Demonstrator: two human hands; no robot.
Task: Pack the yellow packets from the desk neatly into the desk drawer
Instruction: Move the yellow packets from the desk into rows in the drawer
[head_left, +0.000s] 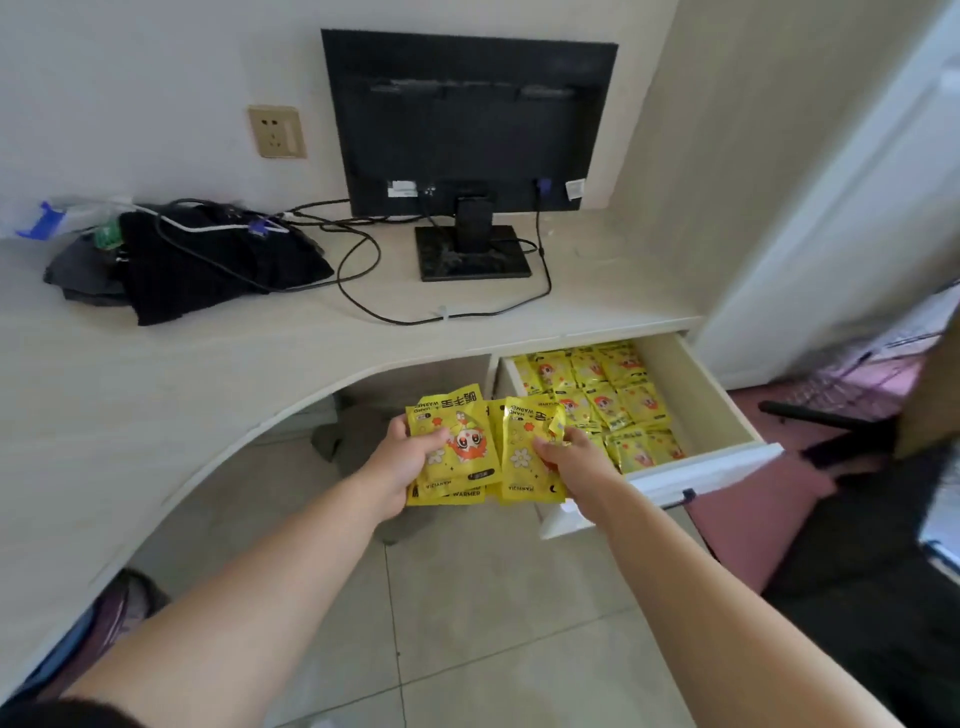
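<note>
1. Packets (615, 397) lie in flat rows in the open drawer (698, 395).
2. My left hand (410, 460) grips the left stack (462, 415), and my right hand (563, 449) pinches the right stack (522, 467). I hold both just beside the drawer, I judge, to square them first.

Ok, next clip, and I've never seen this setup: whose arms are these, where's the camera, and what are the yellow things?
No machine here: a person wears one camera on the head, looking down at their own bare arms. The left hand grips a stack of yellow packets; the right hand grips a second stack. Both are held over the floor, beside the open drawer, which holds rows of the same packets. On the desk stand a monitor, seen from behind, cables and a pile of dark cloth.
</note>
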